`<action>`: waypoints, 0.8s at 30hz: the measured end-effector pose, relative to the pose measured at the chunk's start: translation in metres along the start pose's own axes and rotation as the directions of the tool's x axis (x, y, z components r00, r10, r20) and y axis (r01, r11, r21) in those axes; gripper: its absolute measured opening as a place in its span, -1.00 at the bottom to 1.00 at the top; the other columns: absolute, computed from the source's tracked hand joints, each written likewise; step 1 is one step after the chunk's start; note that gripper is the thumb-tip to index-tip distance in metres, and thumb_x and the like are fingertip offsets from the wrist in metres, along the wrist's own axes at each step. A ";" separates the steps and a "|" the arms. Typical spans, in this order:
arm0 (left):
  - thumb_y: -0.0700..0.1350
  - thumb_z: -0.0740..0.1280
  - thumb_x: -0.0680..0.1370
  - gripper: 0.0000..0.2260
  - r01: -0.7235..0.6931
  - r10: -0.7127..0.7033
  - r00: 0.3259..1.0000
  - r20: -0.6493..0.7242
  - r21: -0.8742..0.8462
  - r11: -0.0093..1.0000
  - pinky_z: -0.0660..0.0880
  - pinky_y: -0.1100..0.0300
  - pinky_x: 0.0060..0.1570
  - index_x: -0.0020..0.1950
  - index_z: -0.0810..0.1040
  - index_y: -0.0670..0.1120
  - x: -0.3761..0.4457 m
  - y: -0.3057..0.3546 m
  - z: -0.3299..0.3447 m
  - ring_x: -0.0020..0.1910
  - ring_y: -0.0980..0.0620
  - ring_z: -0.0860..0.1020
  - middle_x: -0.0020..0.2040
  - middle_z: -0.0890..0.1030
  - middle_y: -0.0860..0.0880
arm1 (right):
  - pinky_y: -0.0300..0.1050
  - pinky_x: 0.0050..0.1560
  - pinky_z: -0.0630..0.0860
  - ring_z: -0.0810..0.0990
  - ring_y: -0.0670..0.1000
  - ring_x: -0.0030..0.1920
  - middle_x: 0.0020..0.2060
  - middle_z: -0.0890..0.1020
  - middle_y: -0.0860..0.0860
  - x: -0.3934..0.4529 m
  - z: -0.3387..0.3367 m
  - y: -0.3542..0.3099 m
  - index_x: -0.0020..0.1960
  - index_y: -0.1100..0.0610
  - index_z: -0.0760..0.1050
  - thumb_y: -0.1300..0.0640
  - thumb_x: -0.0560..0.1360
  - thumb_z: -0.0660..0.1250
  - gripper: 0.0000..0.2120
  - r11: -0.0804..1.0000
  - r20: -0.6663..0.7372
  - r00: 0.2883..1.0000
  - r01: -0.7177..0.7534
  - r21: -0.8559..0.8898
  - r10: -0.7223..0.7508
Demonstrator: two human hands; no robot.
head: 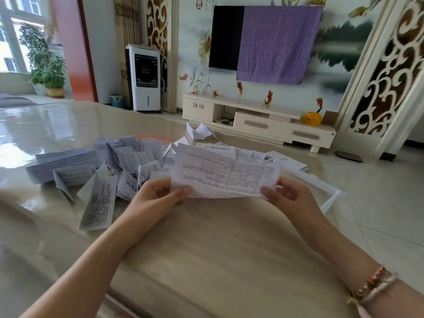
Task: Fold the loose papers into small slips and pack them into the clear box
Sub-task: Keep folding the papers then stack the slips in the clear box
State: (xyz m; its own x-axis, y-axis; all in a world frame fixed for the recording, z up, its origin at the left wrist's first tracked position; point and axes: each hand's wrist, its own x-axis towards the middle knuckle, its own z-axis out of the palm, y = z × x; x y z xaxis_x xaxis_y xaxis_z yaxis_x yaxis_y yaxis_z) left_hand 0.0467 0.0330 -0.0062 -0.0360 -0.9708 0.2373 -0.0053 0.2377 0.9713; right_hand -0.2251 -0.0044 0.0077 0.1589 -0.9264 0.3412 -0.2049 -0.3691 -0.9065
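At 9 o'clock on the worktop (206, 249), a pile of printed papers (110, 164) lies loose, some already creased. The left hand (158, 193) pinches the left end of one sheet (226, 177); the right hand (286, 195) pinches its right end. The sheet's long axis runs 9 to 3 o'clock between both hands, equally near each. At 3 o'clock, the clear box (330, 191) sits just beyond the right hand. Print is dense; characters are too blurred to read.
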 end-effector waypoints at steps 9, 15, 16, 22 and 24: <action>-0.01 0.42 0.48 -0.84 0.008 -0.016 0.999 0.042 0.190 0.982 0.52 0.37 -0.05 0.03 0.68 0.03 0.000 0.001 0.007 -0.01 0.16 0.65 -0.04 0.70 0.15 | -0.24 -0.05 0.59 0.67 -0.14 -0.05 -0.06 0.71 -0.09 0.003 0.008 0.001 0.06 0.03 0.58 0.08 0.61 0.20 -0.82 0.993 -0.011 0.996 -0.092 -0.068 0.092; 0.04 0.38 0.51 -0.82 0.104 -0.126 0.991 0.033 0.382 0.918 0.59 0.18 -0.06 -0.12 0.71 -0.03 0.008 -0.009 0.003 -0.14 0.10 0.67 -0.13 0.71 0.09 | -0.16 -0.21 0.49 0.64 -0.02 -0.23 -0.28 0.69 0.05 0.010 0.008 0.008 -0.17 0.19 0.59 0.04 0.55 0.33 -0.76 0.848 -0.067 0.973 -0.224 -0.481 0.219; 0.03 0.38 0.52 -0.80 0.109 -0.116 0.993 -0.005 0.398 0.911 0.58 0.19 -0.14 -0.18 0.71 -0.04 0.009 -0.010 0.002 -0.20 0.10 0.67 -0.18 0.71 0.07 | -0.17 -0.27 0.42 0.60 -0.01 -0.28 -0.30 0.67 0.08 0.012 0.010 0.008 -0.19 0.22 0.58 0.04 0.54 0.35 -0.74 0.802 -0.065 0.972 -0.225 -0.554 0.228; -0.02 0.41 0.50 -0.69 0.065 0.029 0.989 -0.145 0.605 0.793 0.49 0.32 -0.13 0.21 0.45 0.02 0.014 -0.020 0.007 -0.17 0.18 0.59 -0.13 0.66 0.12 | -0.12 -0.39 0.20 0.35 -0.04 -0.41 -0.45 0.38 -0.04 0.015 0.019 0.005 -0.26 0.18 0.39 0.02 0.53 0.27 -0.72 0.568 -0.044 0.965 -0.188 -0.801 0.257; -0.04 0.39 0.51 -0.55 0.053 0.080 0.983 -0.165 0.674 0.737 0.34 0.42 -0.31 0.35 0.30 0.04 0.015 -0.020 0.009 -0.29 0.16 0.48 -0.26 0.55 0.07 | -0.14 -0.42 0.16 0.31 -0.05 -0.41 -0.43 0.34 -0.06 0.014 0.020 0.002 -0.30 0.10 0.24 0.03 0.54 0.22 -0.70 0.484 -0.046 0.969 -0.163 -0.860 0.244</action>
State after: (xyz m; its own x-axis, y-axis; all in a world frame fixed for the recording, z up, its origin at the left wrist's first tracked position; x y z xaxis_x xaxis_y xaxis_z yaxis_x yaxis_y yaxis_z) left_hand 0.0370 0.0136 -0.0222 0.1288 -0.9408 0.3134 -0.6790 0.1466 0.7193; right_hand -0.2034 -0.0168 0.0060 0.0598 -0.9909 0.1205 -0.9554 -0.0918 -0.2808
